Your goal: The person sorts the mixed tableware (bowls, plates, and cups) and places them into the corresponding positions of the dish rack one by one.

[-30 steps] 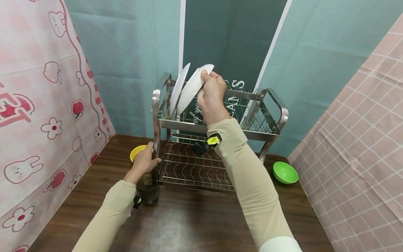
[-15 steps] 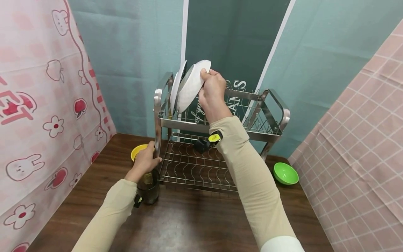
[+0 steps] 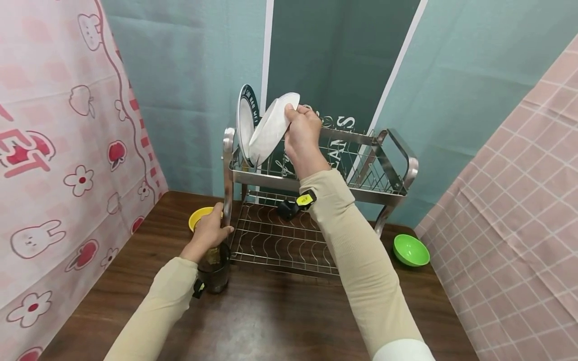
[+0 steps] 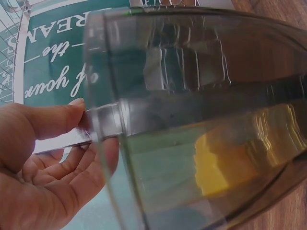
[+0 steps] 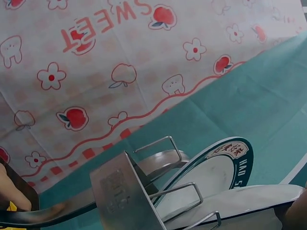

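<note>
My right hand [image 3: 305, 134] pinches the edge of a white plate [image 3: 267, 138], tilted in the upper tier of a metal dish rack [image 3: 289, 179]. To its left leans a second plate [image 3: 246, 118], with a dark green lettered rim [image 5: 243, 160]. Both plates' lower edges reach the rack wires at the left end. My left hand [image 3: 209, 229] grips the rack's left front post, its thumb and fingers [image 4: 88, 175] on either side of the metal. Just in front of that hand stands a dark see-through glass [image 3: 214, 275], filling much of the left wrist view.
A yellow bowl [image 3: 195, 219] is partly hidden behind my left hand. The green bowl [image 3: 411, 249] sits right of the rack on the wooden table [image 3: 253, 321]. Patterned cloth walls [image 3: 45, 150] enclose the left, back and right sides. The rack's lower tier [image 3: 280, 240] has wavy wires.
The lettered plate has turned and leaned left, so its face now shows. The white plate in my right hand has shifted slightly, its top edge tipping a little. My left hand stays on the post.
</note>
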Motion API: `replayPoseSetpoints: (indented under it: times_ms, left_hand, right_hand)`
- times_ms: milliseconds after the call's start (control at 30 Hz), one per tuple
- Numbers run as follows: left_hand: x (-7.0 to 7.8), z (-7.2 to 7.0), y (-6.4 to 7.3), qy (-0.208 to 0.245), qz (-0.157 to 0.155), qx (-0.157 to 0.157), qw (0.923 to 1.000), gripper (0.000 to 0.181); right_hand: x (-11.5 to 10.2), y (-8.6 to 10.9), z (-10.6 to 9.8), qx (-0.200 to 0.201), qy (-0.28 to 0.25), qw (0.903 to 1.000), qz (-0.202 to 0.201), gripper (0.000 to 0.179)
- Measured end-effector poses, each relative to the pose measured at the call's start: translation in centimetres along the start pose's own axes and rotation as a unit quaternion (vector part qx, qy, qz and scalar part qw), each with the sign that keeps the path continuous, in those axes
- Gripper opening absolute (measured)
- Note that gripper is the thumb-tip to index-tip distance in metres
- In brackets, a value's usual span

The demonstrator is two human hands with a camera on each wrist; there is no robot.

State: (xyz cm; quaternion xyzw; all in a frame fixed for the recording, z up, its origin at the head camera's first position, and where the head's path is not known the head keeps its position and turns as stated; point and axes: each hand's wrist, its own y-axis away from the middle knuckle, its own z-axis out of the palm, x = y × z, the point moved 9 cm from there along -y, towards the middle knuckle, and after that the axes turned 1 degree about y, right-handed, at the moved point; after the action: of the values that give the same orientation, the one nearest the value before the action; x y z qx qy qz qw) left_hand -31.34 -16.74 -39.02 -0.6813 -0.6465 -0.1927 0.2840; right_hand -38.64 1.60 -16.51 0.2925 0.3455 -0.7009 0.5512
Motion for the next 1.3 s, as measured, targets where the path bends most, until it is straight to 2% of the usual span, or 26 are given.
replayPoseSetpoints:
  times_ms: [233,333,533,700,833,1133,1300]
  left_hand:
    - [0.1,-0.2,0.1,0.003,0.001,0.003,1.0,0.044]
    - [0.2,-0.2,0.1,0.004,0.001,0.003,1.0,0.044]
    - [0.2,-0.2,0.1,0.003,0.002,-0.002,1.0,0.045]
    - [0.1,-0.3,0.1,0.002,0.002,-0.001,1.0,0.047]
    - [0.1,-0.4,0.1,0.003,0.001,-0.001,1.0,0.046]
    - [0.2,-0.3,0.0,0.0,0.002,-0.001,1.0,0.048]
    - [0.2,-0.2,0.1,0.002,0.0,-0.002,1.0,0.047]
  right_hand:
    - [-0.3,0.0,0.2,-0.008,0.021,0.9997,-0.01,0.002]
    - [-1.0,-0.1,0.1,-0.007,0.022,0.9995,-0.02,0.007]
    - [-2.3,0.2,0.3,-0.009,0.027,0.9984,-0.049,0.004]
    - [-2.9,0.6,0.8,-0.011,0.014,0.9981,-0.06,0.004]
    - [-3.2,0.8,1.2,-0.017,0.03,0.9972,-0.067,0.005]
    - [-2.4,0.8,1.2,-0.022,0.064,0.9956,-0.065,0.005]
    - [-1.9,0.7,1.2,-0.038,0.091,0.9927,-0.07,0.007]
